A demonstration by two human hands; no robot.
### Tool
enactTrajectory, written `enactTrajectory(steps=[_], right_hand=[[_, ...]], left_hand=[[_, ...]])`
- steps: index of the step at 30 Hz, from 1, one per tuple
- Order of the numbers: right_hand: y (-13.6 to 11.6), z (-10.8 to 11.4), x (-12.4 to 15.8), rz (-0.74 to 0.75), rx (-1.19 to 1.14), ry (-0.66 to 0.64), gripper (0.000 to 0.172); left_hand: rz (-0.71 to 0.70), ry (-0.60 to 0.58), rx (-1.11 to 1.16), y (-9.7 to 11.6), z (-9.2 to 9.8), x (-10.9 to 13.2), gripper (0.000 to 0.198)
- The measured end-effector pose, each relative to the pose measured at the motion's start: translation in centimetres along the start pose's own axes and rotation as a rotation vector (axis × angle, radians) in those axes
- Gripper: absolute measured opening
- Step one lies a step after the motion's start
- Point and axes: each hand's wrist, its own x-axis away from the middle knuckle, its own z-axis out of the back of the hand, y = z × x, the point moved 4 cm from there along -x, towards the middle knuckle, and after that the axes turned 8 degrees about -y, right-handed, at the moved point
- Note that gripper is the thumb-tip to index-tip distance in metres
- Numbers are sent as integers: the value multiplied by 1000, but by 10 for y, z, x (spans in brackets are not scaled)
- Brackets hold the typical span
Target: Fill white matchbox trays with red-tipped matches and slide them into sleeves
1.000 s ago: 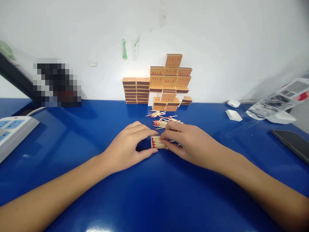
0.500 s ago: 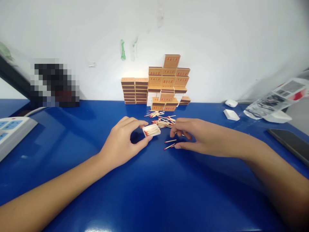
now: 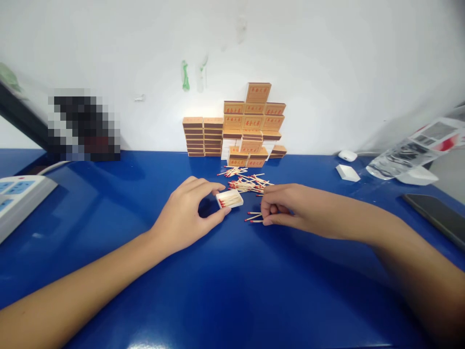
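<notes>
A small white matchbox tray (image 3: pixel 236 199) with several red-tipped matches lying in it is held between the thumb and fingers of my left hand (image 3: pixel 191 211). To its right, my right hand (image 3: pixel 290 211) is closed, thumb and fingertips pinched at the ends of a few matches (image 3: pixel 253 217) on the blue table. A loose pile of matches (image 3: pixel 247 183) lies just behind the tray. Behind that pile stand stacked orange matchboxes (image 3: pixel 253 122), with another column of boxes (image 3: pixel 202 137) at their left.
On the right are a black phone (image 3: pixel 436 217), a plastic bottle (image 3: pixel 410 150), a white block (image 3: pixel 348 172) and a small white case (image 3: pixel 348 155). A white power strip (image 3: pixel 27 198) sits at the left of the blue table (image 3: pixel 225 291).
The fingers of my right hand have closed at the few matches, which have shifted slightly. My left hand still holds the tray, now moved very slightly right.
</notes>
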Motion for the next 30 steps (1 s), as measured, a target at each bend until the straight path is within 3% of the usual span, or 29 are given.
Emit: enactTrajectory(steps=[6,10,20,23,30], right_hand=[[-8,-8,-9,41,35,47,7],[-6,-13,-11,2,34,13,14],[-3,-2,-4,-48,41,56,15],[1,-4,-6,-68,36,38,11],[2,-7,-11,-97,22,-16,18]], left_hand=[[-9,-9,-8,1,-1,-1,32],[-6,-13,-6,0,0,0,33],[-28,-9,-14,2,-1,0,32],[-35,-7,-15,2,-2,1,33],[-51,-24,-22,4,-2,0,33]])
